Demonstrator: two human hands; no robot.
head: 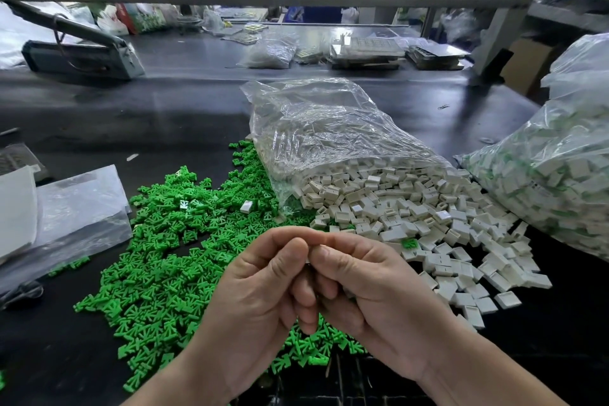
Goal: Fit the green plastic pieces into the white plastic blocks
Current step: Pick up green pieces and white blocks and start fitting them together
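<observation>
1. Where the thumbs meet, the left hand (260,290) and right hand (372,287) pinch a pale piece (307,261) between them, fingers curled (only a sliver shows; whether it is a block I cannot tell).
2. Beneath and left of the hands, green pieces (164,257) lie heaped on the dark table (164,115).
3. Just right, white blocks (412,208) spill from a clear bag (329,135).
4. A second bag (560,181), white and green inside, sits far right.

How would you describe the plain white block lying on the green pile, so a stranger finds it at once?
Start at the clear bag spilling white blocks mid-table. Just left of its mouth, on the green pile, lies the white block: plain white, unlike the green-marked block farther left.
</observation>
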